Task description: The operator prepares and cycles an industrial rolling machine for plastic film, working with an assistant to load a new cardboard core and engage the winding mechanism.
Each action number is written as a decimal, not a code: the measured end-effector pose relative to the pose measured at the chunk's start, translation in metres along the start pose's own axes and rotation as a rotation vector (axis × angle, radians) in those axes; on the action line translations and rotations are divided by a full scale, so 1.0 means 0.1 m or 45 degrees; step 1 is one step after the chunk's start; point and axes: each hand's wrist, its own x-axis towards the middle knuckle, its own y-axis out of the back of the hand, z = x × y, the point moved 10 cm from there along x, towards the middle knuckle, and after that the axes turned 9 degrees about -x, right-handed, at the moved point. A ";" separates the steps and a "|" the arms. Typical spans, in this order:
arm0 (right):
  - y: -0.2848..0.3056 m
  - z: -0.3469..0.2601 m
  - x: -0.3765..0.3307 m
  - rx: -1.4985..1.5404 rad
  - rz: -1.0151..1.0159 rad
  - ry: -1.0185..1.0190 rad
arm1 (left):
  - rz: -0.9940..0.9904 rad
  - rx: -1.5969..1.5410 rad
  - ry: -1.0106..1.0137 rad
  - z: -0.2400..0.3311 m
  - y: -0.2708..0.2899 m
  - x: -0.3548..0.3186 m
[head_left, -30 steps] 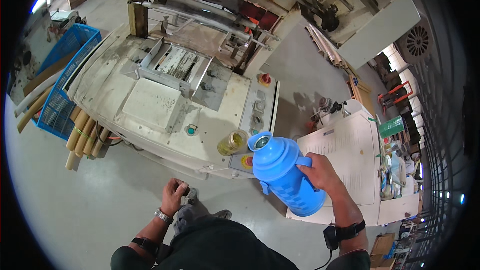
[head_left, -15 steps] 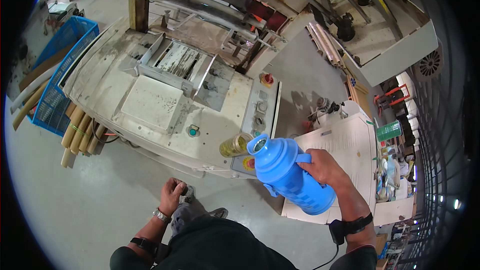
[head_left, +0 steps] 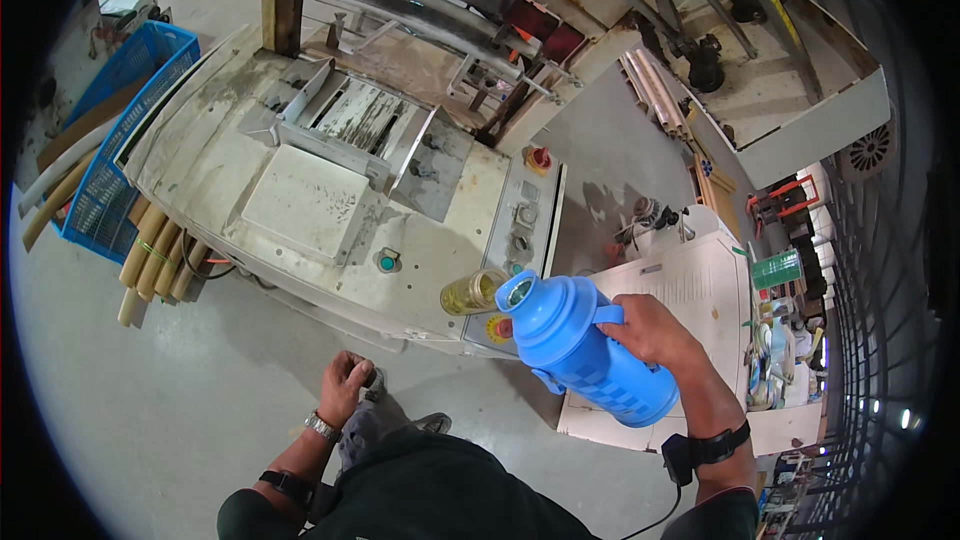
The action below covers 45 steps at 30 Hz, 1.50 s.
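Right hand: we are gripping the blue flask by its side handle, wrapping the hand closely around it.
Left hand: it is hanging loosely curled above the floor, off the near edge of the machine top; we cannot tell whether it is holding anything.
Blue flask: it is tilting, its mouth pointing toward the jar by the machine top's near right corner.
Jar: its yellow-green contents are showing through the clear wall, just beside the flask's mouth.
Red knob: it is sitting at that same corner, near the flask.
Cardboard tubes: they are lying off the left edge, beside the blue crate.
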 end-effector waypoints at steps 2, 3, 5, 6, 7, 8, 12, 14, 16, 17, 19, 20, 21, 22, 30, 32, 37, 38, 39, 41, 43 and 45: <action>0.02 -0.01 0.01 -0.013 0.016 0.015 | 0.009 0.000 0.001 -0.01 0.01 0.00; 0.04 -0.04 0.01 -0.017 0.017 0.017 | 0.012 -0.003 -0.001 -0.01 0.02 0.00; 0.05 -0.08 0.02 -0.023 -0.009 0.037 | 0.014 0.009 -0.005 -0.01 0.02 0.01; 0.06 -0.07 0.03 -0.022 -0.011 0.034 | 0.012 0.009 -0.002 -0.01 0.01 0.02; 0.06 -0.06 0.04 -0.027 -0.013 0.029 | 0.013 0.001 0.000 0.00 0.00 0.02; 0.06 -0.06 0.04 -0.032 -0.016 0.025 | 0.016 -0.006 0.002 0.00 0.00 0.02; 0.07 -0.07 0.05 -0.038 -0.028 0.014 | 0.016 -0.001 -0.002 0.00 0.00 0.02; 0.10 -0.06 0.04 -0.033 -0.012 -0.023 | 0.014 0.003 0.010 -0.02 0.01 0.02; 0.10 -0.06 0.05 -0.050 -0.029 -0.021 | 0.014 0.001 0.014 -0.05 0.03 0.02; 0.10 -0.05 0.05 -0.065 -0.047 -0.022 | 0.013 -0.001 0.018 -0.05 0.02 0.02; 0.10 -0.04 0.05 -0.072 -0.039 -0.020 | 0.015 -0.013 0.034 -0.05 0.00 0.02; 0.11 -0.04 0.06 -0.078 -0.029 -0.016 | 0.018 -0.023 0.047 -0.04 0.00 0.02; 0.11 -0.04 0.06 -0.078 -0.029 -0.016 | 0.018 -0.024 0.047 -0.04 0.00 0.03; 0.12 -0.04 0.06 -0.082 -0.031 -0.015 | 0.020 -0.019 0.050 -0.05 0.00 0.03; 0.13 -0.04 0.09 -0.091 -0.036 0.003 | 0.021 -0.030 0.042 -0.09 0.01 0.05; 0.13 -0.06 0.09 -0.090 -0.033 0.026 | 0.003 -0.023 0.043 -0.05 -0.01 0.05; 0.13 -0.04 0.06 -0.030 -0.032 -0.013 | -0.061 -0.065 0.040 0.15 -0.19 -0.01; 0.13 -0.02 0.04 -0.015 -0.026 -0.022 | -0.103 -0.072 -0.001 0.24 -0.28 -0.02; 0.13 0.01 0.01 -0.009 -0.021 -0.028 | -0.112 -0.067 -0.003 0.31 -0.35 -0.02; 0.12 0.04 -0.04 0.053 0.009 0.006 | -0.224 -0.090 -0.041 0.55 -0.59 -0.05; 0.12 0.15 -0.16 0.115 0.093 -0.020 | -0.344 -0.070 -0.155 0.94 -0.92 -0.07; 0.10 0.25 -0.27 0.189 0.187 -0.043 | -0.470 -0.062 -0.332 1.38 -1.27 -0.13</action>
